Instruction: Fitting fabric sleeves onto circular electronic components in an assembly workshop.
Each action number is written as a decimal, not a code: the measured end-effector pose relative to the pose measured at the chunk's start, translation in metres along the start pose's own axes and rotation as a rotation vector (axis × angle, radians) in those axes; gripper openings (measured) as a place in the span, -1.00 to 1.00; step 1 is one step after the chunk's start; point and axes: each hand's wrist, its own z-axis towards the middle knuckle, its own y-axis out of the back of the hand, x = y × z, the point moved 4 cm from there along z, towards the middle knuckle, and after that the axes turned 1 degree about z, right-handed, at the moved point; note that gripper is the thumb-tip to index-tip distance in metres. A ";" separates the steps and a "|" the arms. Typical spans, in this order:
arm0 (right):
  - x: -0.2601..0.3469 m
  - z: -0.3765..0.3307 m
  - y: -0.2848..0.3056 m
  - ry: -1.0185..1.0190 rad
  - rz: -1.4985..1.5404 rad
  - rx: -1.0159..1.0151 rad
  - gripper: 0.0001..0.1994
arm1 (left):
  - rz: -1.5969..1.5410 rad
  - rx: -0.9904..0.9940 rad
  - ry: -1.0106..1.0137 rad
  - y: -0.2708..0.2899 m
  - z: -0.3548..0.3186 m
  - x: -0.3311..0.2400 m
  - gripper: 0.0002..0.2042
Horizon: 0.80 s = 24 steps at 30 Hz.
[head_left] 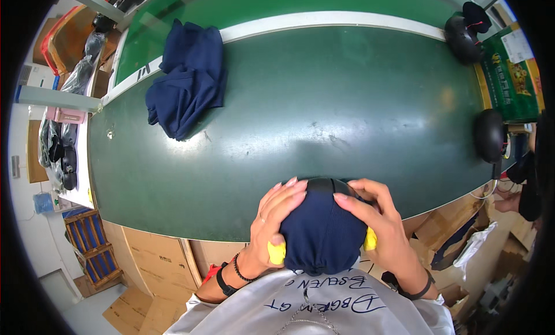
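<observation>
A navy ribbed cloth cover (324,234) is stretched over a rounded black shell (321,186) at the near edge of the table, in front of my chest. The cloth is gathered at its near end. My left hand (276,210) wraps round its left side, fingers bent over the far part. My right hand (373,208) grips the right side, with the thumb lying on the cloth. Bright yellow pieces show beside each hand, one on the left (277,253) and one on the right (370,239); what they are I cannot make out.
Folded navy cloth (188,77) lies at the table's far left. Black rounded objects (489,135) stand along the right edge, near a green and yellow box (509,74). Plastic-wrapped dark goods (65,153) are left of the green table (277,132). Cardboard (156,257) stands below.
</observation>
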 end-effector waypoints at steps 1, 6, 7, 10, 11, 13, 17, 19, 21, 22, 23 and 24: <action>0.001 0.001 0.000 -0.007 0.085 -0.009 -0.22 | -0.032 0.006 0.013 -0.001 0.001 0.000 -0.31; 0.008 -0.003 0.003 0.040 0.105 -0.031 -0.17 | -0.089 -0.001 0.056 0.001 0.006 -0.006 -0.38; 0.009 -0.004 0.002 0.043 0.128 -0.016 -0.15 | -0.078 -0.001 0.041 0.002 0.006 -0.010 -0.41; 0.012 -0.006 0.002 0.099 0.130 -0.016 -0.09 | -0.029 -0.009 -0.008 0.005 0.006 -0.018 -0.46; 0.012 -0.007 0.001 0.109 0.123 -0.013 -0.10 | -0.011 -0.029 -0.036 0.005 0.005 -0.021 -0.49; 0.010 -0.006 0.000 0.113 0.155 -0.007 -0.12 | -0.087 -0.035 0.005 0.005 0.004 -0.018 -0.49; 0.011 -0.009 -0.003 0.218 0.144 -0.005 -0.14 | -0.138 -0.026 0.027 0.004 0.000 -0.011 -0.51; 0.011 -0.013 -0.001 0.183 0.074 -0.021 -0.14 | -0.147 0.029 0.027 0.006 0.002 -0.010 -0.50; 0.013 -0.017 0.004 0.167 0.065 -0.093 -0.22 | -0.163 0.036 0.028 0.013 0.005 -0.013 -0.49; 0.013 -0.017 0.008 0.122 0.054 -0.159 -0.31 | -0.161 0.060 0.036 0.016 0.008 -0.015 -0.48; 0.017 -0.017 0.007 0.159 0.050 -0.156 -0.31 | -0.203 0.010 0.047 0.021 0.009 -0.018 -0.46; 0.021 -0.016 0.010 0.238 0.102 -0.288 -0.45 | -0.231 -0.002 0.047 0.024 0.011 -0.021 -0.46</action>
